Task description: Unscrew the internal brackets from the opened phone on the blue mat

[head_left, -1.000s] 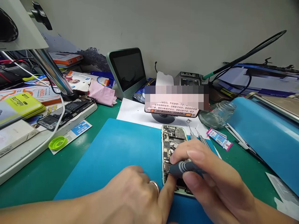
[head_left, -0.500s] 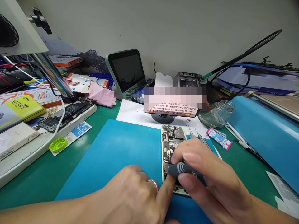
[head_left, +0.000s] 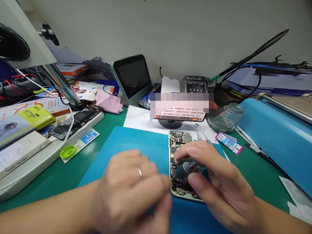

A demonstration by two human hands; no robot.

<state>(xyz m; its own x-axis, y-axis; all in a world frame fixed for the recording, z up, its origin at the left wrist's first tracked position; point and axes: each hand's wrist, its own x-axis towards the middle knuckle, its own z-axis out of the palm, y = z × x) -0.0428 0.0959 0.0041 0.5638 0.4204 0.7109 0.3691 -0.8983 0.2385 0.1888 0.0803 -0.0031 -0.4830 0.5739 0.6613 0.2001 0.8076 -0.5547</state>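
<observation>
An opened phone (head_left: pixel 173 151) lies on a blue mat (head_left: pixel 126 139), its inner boards and parts exposed. My right hand (head_left: pixel 219 182) is over the phone's right side, thumb and fingers closed around a dark grey tool (head_left: pixel 184 169) with a ringed grip. The tool's thick end points left and down over the phone's lower half; its exact kind is unclear. My left hand (head_left: pixel 131 185), a ring on one finger, is beside the phone's lower left edge. Its fingers are curled and slightly blurred. Whatever may be between its fingertips is hidden.
Thin metal tools (head_left: pixel 207 138) lie behind the phone, near a glass jar (head_left: pixel 227 118). A propped phone (head_left: pixel 180 112) and a smart display (head_left: pixel 133 79) stand behind. At left are boxes (head_left: pixel 31 120), a green cap (head_left: pixel 68 151) and a metal post (head_left: pixel 63 85).
My left hand has lifted away from the tool's end and moved left and up, curling its fingers. The tool stays in my right hand over the phone. The view has shifted slightly.
</observation>
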